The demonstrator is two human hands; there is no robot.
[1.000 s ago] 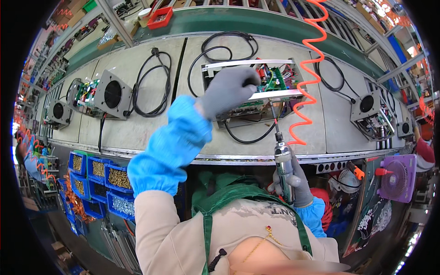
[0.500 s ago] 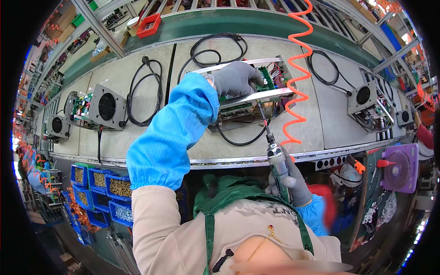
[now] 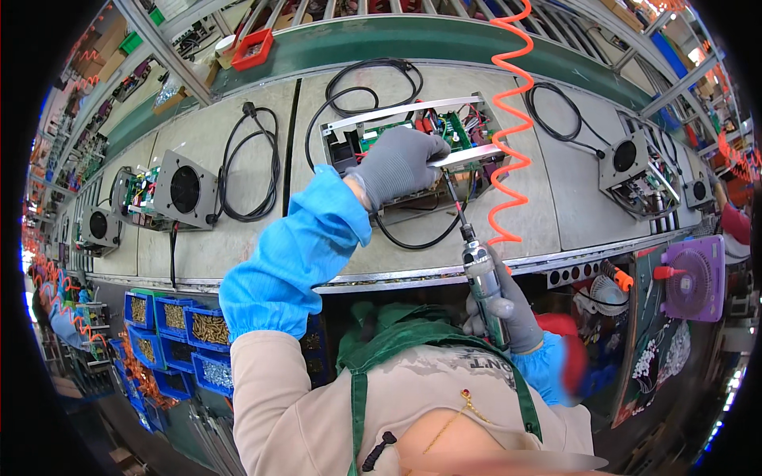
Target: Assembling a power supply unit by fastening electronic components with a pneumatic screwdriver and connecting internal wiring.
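A metal chassis (image 3: 468,156) with green circuit boards (image 3: 454,131) and coloured wires lies on the grey bench in front of me. My left hand (image 3: 397,168), in a grey glove, rests over its near rail. The fingers are curled together beside the driver tip; anything between them is hidden. Below the bench edge, my right hand (image 3: 514,313), also gloved, is wrapped round a silver pneumatic screwdriver (image 3: 481,278). Its long thin bit (image 3: 454,193) slants up to the near rail, with the tip close to my left fingers.
An orange coiled air hose (image 3: 508,159) hangs right of the chassis. Black power cables (image 3: 258,210) loop on the bench. Other fan units (image 3: 185,189) stand left and right. Blue screw bins (image 3: 208,327) sit lower left, a purple fan (image 3: 692,279) lower right, a red tray (image 3: 252,49) behind.
My left hand has drawn back from inside the chassis to its near rail, uncovering more of the boards. The screwdriver and my right hand have hardly moved.
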